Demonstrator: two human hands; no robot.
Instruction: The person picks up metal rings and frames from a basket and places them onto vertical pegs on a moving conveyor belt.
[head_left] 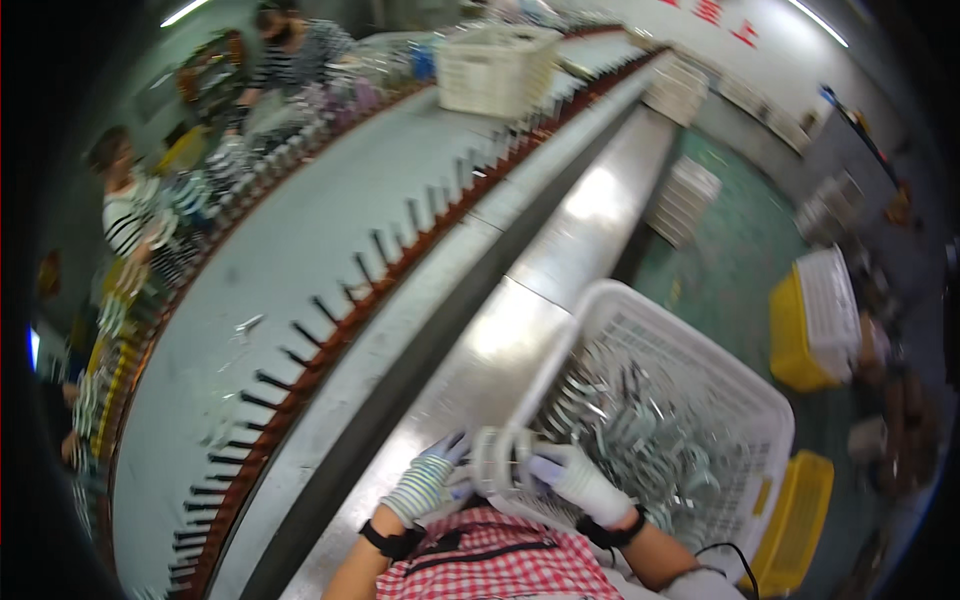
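Note:
In front of my apron, close to the near left corner of a white plastic basket (690,345), a short row of pale, curved pieces (490,460) is held between my gloved hands. My left hand (425,487), in a striped glove, closes around the left end of the row. From the other end, my right hand (582,482) grips it with bent fingers. Blur hides what kind of pieces they are. Many shiny, curved metal parts (650,440) lie heaped in the basket, just beyond my right hand.
A steel ledge (480,370) runs alongside a long conveyor edged with upright dark pegs (320,308). A cream crate (497,70) sits on the far surface. Co-workers (130,205) stand across at left. Yellow bins (795,530) and stacked crates (685,200) stand at right.

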